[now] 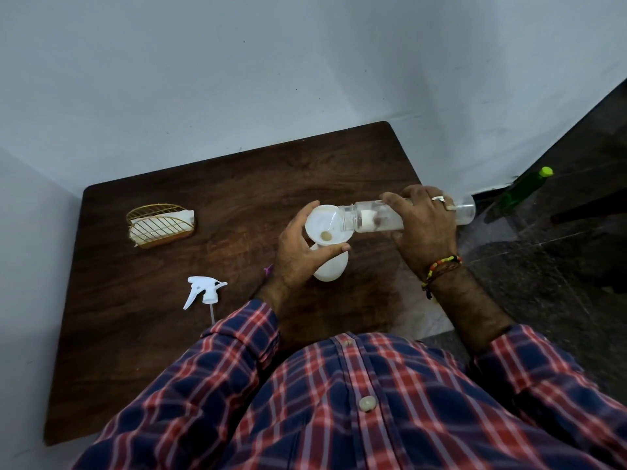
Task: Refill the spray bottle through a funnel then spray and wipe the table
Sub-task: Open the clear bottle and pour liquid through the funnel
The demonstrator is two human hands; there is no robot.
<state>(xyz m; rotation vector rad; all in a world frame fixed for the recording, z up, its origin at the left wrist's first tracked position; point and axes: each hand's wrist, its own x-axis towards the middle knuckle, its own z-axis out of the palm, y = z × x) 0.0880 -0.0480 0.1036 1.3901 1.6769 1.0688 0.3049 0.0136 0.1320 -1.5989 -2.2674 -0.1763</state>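
a: where's the spray bottle [330, 268]?

b: standing upright on the dark wooden table [169, 351], near the middle, a bit toward the right edge. it's white, and mostly hidden behind the left hand [300, 251].

a: and the funnel [327, 225]?

b: white, sitting in the neck of the spray bottle. the left hand holds it, thumb and fingers curled round its rim from either side.

a: what's the right hand [424, 225] doing?

b: it grips a clear plastic bottle [373, 217], fingers wrapped over the top of it. the bottle is tipped nearly flat, its open mouth over the funnel's right edge, its base pointing out past the table's right side. i can't tell how much liquid is in it.

a: the spray head [205, 293]?

b: off the bottle, lying on the table to the left of it, well apart, with its thin tube pointing toward the person.

a: anything else on the table?

b: a gold wire napkin holder [159, 225] with white napkins, far left, near the wall.

a: and off it?

b: a green bottle [522, 189] with a yellow-green cap stands on the dark floor to the right. the person wears a plaid shirt [373, 418], a ring and a beaded wristband on the right hand.
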